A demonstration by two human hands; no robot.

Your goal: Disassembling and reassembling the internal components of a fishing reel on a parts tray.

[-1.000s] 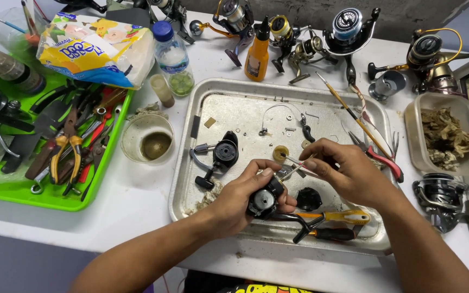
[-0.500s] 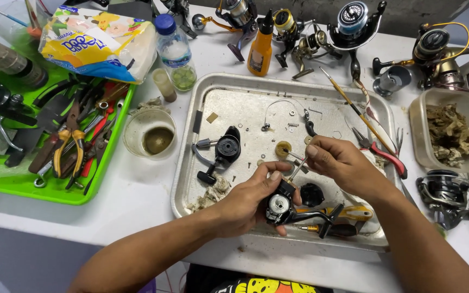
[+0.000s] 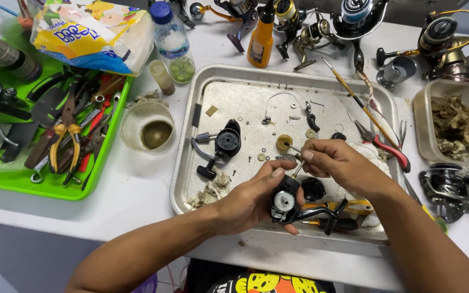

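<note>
So here's the bench mid-teardown: the left hand [image 3: 251,198] is wrapped around a black fishing reel body [image 3: 284,202], fingers curled under it and thumb up along the side, holding it just above the near edge of the metal tray [image 3: 191,163], open side facing up so you can see the round silvery part inside. The right hand [image 3: 337,165] is right above it, fingertips pinched together on something small and thin, but it's too tiny to say exactly what. Inside the tray there's another black reel part with a handle [image 3: 221,149] off to the left, a wad of dirty rag [image 3: 210,190] near it, a brass-coloured gear [image 3: 284,142], plus loose washers and screws scattered around. A yellow-handled screwdriver [image 3: 356,206] lies just beside the held reel, and red-handled pliers [image 3: 386,146] sit toward the right side of the tray. On the white worktop [image 3: 137,190], left of the tray, there's a clear cup with murky liquid [image 3: 149,130], a green tray full of pliers and tools [image 3: 44,135], and a small water bottle [image 3: 172,40]. An orange bottle [image 3: 260,38] and several whole reels [image 3: 354,16] line the far edge, and a plastic tub of brownish scraps [image 3: 451,127] sits at the right.
</note>
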